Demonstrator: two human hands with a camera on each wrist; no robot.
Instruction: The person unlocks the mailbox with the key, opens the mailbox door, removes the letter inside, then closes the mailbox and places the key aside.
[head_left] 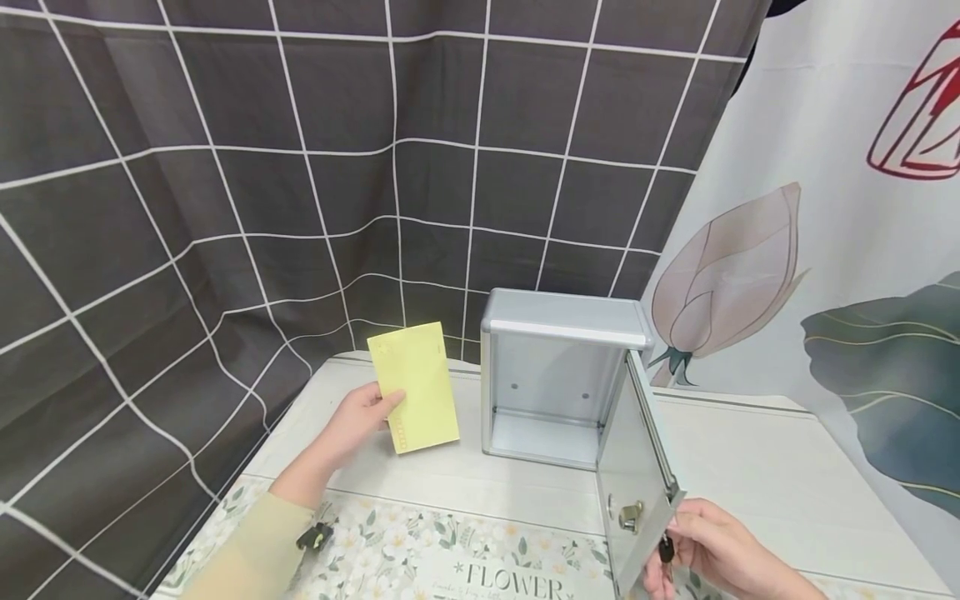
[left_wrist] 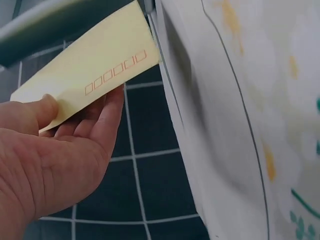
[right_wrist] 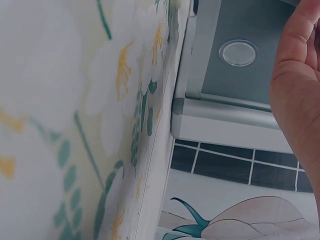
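In the head view my left hand (head_left: 363,421) holds a yellow envelope (head_left: 420,387) upright, left of a grey metal box. The thumb lies on its front face. A row of small red squares shows on the envelope (left_wrist: 115,75) in the left wrist view, the fingers behind it. The metal box (head_left: 566,308) stands with its door (head_left: 637,467) swung out towards me. My right hand (head_left: 708,546) grips the door at its free edge, beside a black-headed key (head_left: 666,548). The right fingertips are partly hidden by the door.
A floral mat (head_left: 442,542) printed with "FLOWER" covers the front of the white table (head_left: 525,487). Behind hangs a dark grid-patterned curtain (head_left: 435,183), with a flower-printed white cloth (head_left: 810,250) at the right. A latch (head_left: 630,517) juts from the door's inner face.
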